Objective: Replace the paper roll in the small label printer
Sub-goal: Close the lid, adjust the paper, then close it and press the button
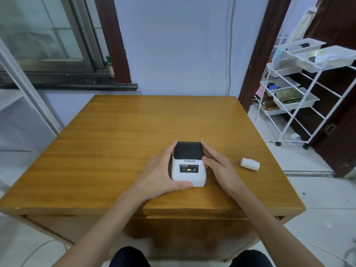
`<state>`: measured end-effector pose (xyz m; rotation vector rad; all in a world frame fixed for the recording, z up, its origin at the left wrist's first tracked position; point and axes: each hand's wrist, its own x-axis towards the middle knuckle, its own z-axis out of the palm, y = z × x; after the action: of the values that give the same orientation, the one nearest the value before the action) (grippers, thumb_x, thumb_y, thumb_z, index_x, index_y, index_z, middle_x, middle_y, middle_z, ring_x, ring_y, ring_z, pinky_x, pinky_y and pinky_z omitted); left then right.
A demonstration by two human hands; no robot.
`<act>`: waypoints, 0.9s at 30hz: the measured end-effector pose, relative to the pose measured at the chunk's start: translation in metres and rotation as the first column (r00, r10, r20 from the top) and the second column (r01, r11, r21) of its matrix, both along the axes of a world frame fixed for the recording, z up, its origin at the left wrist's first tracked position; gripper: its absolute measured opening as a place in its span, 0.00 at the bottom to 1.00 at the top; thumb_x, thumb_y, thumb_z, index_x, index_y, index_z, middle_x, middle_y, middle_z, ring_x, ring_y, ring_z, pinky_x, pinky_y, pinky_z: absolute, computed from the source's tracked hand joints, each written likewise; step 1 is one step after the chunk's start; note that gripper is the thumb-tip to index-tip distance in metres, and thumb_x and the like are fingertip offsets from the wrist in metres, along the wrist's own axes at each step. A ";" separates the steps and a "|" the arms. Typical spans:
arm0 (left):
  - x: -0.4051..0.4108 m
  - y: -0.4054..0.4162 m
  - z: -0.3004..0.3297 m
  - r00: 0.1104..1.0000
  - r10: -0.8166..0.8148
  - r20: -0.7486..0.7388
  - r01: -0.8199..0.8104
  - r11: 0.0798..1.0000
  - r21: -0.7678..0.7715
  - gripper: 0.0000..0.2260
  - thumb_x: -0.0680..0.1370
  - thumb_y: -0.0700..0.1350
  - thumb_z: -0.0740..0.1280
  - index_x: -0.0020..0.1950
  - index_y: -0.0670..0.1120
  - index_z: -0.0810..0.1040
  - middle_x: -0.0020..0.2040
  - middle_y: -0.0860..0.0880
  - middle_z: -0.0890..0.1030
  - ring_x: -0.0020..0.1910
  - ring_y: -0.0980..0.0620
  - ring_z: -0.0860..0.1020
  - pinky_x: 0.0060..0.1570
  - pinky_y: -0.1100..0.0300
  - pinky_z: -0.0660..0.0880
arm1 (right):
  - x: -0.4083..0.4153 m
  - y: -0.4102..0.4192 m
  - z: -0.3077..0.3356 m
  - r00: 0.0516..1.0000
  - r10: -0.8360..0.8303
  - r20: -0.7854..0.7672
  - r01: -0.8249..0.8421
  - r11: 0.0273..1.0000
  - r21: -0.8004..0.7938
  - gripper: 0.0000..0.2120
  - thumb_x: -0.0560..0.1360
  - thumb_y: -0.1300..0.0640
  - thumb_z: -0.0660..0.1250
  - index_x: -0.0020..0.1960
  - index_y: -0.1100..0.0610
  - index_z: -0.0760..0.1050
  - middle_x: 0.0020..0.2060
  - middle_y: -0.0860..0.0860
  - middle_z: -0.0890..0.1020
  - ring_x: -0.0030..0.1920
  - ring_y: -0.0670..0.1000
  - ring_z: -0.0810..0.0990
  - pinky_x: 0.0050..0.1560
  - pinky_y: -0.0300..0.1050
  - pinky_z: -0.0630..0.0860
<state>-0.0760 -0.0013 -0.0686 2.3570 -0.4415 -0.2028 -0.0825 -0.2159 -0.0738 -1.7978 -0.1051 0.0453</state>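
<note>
A small white label printer (188, 170) with a black lid sits near the front middle of the wooden table (119, 143); its lid is down and a green light glows on its panel. My left hand (161, 174) grips its left side, thumb across the front corner. My right hand (217, 164) rests against its right side, fingers stretched along the lid and thumb near an orange part. A white paper roll (250, 164) lies on its side on the table, apart from my right hand.
A white wire rack (300, 89) with trays stands on the floor at the right, past the table's edge. A window and sill are at the back left. The wall runs behind the table's far edge.
</note>
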 end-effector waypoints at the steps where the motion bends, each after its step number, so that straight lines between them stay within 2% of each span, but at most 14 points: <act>1: 0.000 0.000 0.000 1.000 0.000 -0.001 0.000 1.000 0.000 0.58 0.59 0.72 0.74 0.78 0.66 0.40 0.77 0.57 0.64 0.72 0.54 0.67 0.70 0.47 0.68 | 0.000 0.000 0.000 1.000 -0.001 -0.001 0.001 1.000 0.002 0.24 0.81 0.60 0.59 0.75 0.45 0.64 0.69 0.41 0.73 0.65 0.35 0.71 0.62 0.35 0.68; 3: 0.000 0.000 0.000 1.000 -0.002 -0.001 0.002 1.000 -0.004 0.58 0.60 0.72 0.75 0.78 0.66 0.41 0.77 0.58 0.64 0.72 0.55 0.67 0.70 0.48 0.68 | 0.000 0.000 0.000 1.000 -0.002 -0.003 0.002 1.000 0.005 0.24 0.81 0.60 0.59 0.75 0.45 0.63 0.67 0.40 0.73 0.61 0.31 0.72 0.59 0.33 0.69; 6: 0.000 0.001 -0.001 1.000 -0.004 -0.002 0.004 1.000 -0.008 0.58 0.60 0.71 0.75 0.78 0.66 0.41 0.77 0.58 0.65 0.72 0.55 0.67 0.70 0.48 0.68 | 0.000 0.000 0.000 1.000 0.001 -0.003 -0.001 1.000 0.006 0.24 0.81 0.60 0.59 0.75 0.45 0.63 0.66 0.39 0.73 0.61 0.31 0.72 0.58 0.34 0.70; 14: 0.000 0.001 0.001 1.000 -0.009 0.006 0.009 1.000 -0.006 0.57 0.61 0.70 0.76 0.79 0.65 0.42 0.77 0.58 0.65 0.72 0.55 0.67 0.70 0.49 0.68 | 0.000 0.000 -0.001 1.000 -0.006 -0.004 0.006 1.000 0.022 0.24 0.81 0.60 0.59 0.75 0.46 0.64 0.69 0.43 0.74 0.68 0.39 0.70 0.63 0.36 0.68; 27: 0.000 0.001 -0.002 1.000 -0.004 0.007 0.004 1.000 0.000 0.57 0.60 0.72 0.75 0.79 0.66 0.42 0.76 0.58 0.66 0.71 0.55 0.68 0.69 0.47 0.69 | -0.001 0.002 0.001 1.000 -0.015 -0.027 0.015 1.000 0.013 0.24 0.80 0.60 0.59 0.75 0.45 0.64 0.70 0.42 0.72 0.70 0.39 0.69 0.72 0.44 0.64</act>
<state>-0.0757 -0.0003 -0.0704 2.3581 -0.4492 -0.1969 -0.0832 -0.2138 -0.0723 -1.7839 -0.0724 0.0576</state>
